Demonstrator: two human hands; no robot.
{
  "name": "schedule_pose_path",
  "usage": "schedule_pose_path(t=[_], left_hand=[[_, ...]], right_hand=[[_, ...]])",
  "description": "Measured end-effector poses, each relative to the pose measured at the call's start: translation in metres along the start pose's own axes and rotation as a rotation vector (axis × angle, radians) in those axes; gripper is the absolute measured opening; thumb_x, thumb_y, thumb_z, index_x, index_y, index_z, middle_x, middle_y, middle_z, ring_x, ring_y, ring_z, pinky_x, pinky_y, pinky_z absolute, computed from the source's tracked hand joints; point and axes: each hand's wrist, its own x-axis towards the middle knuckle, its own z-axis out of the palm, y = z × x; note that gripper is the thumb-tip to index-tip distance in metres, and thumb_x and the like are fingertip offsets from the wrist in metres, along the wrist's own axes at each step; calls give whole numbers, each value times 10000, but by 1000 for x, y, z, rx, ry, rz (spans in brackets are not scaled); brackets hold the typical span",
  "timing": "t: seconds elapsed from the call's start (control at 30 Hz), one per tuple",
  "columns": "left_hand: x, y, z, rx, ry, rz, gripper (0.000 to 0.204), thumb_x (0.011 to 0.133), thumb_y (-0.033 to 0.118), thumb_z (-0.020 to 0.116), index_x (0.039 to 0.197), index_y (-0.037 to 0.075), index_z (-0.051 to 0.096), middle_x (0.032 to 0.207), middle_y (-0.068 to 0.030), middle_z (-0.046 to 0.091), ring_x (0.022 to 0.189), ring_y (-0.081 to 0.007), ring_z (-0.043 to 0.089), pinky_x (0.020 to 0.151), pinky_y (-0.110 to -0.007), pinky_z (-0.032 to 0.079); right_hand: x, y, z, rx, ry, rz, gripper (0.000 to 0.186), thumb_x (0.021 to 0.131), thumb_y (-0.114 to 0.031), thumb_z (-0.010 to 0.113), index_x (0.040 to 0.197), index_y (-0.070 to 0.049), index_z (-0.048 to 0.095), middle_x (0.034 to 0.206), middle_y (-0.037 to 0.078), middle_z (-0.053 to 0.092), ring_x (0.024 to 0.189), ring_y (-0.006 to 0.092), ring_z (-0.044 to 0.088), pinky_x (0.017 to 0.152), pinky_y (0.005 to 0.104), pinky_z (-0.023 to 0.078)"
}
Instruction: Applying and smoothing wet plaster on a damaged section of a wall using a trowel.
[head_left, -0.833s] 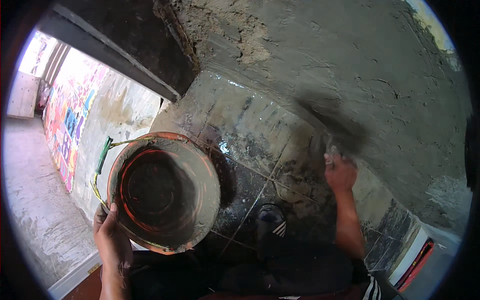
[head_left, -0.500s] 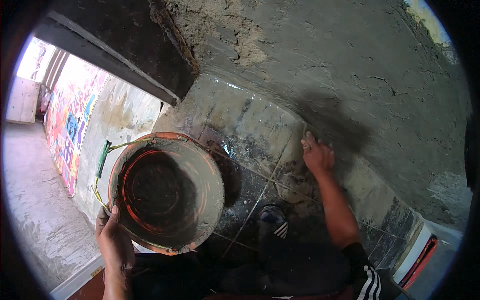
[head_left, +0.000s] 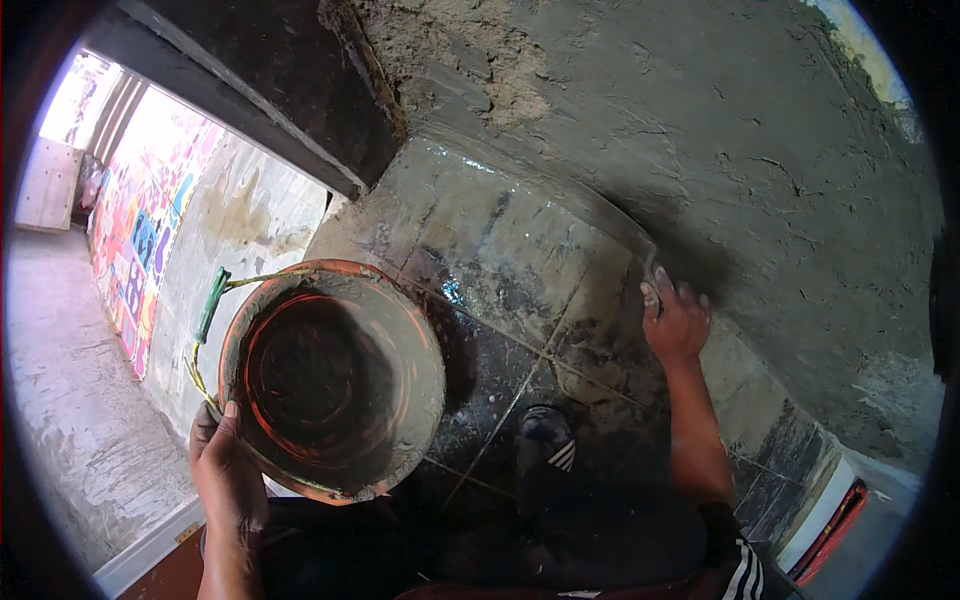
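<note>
My left hand [head_left: 226, 465] grips the rim of an orange bucket [head_left: 400, 455], thumb on top. Grey cement coats the bucket's inside, and its mouth faces up toward me. A green grip [head_left: 212, 303] on a yellow cord handle hangs off the bucket's left side. My right hand [head_left: 678, 316] is closed around a trowel [head_left: 648, 256]; its handle is hidden in the fingers, while the thin shank and part of the blade show. The blade lies low against the grey plastered wall [head_left: 720, 130], close to where it meets the floor.
Wet, cement-smeared dark tiles [head_left: 500, 375] cover the floor. My shod foot [head_left: 546, 432] stands between bucket and right arm. A dark door frame [head_left: 290, 90] is at upper left, beside a doorway with a colourful patterned wall [head_left: 150, 230] beyond. Rough plaster [head_left: 470, 60] shows near the frame.
My right hand has moved a little right with the trowel, whose shank and blade now show more clearly by the wall. My left hand still holds the bucket's rim.
</note>
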Motion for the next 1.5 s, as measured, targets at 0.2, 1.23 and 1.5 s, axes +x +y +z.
schedule_pose_path(t=[0.2,1.23,1.5], left_hand=[[-3,0,-1,-26,-49,24,301,1037,112,512,1294,-43,541,1263,-151,644,1166,-228,613,1038,-380,444],[-1,0,-2,63,-121,-18,245,1060,136,466,1231,-15,557,1166,-132,669,1067,-228,651,957,-377,501],[7,-4,-9,97,-122,-17,240,1066,150,465,1226,-14,536,1174,-128,659,1059,-226,647,941,-381,503]], right_hand=[[-82,19,48,42,138,-143,375,905,-419,674,1209,-203,715,1015,149,663,911,347,649,929,538,456],[-87,88,10,115,140,169,400,918,-424,668,1253,-207,695,1042,171,663,954,374,659,1029,588,417],[-158,88,66,156,-190,101,413,940,-314,654,1343,-224,641,1269,180,584,1165,371,575,1067,588,390]])
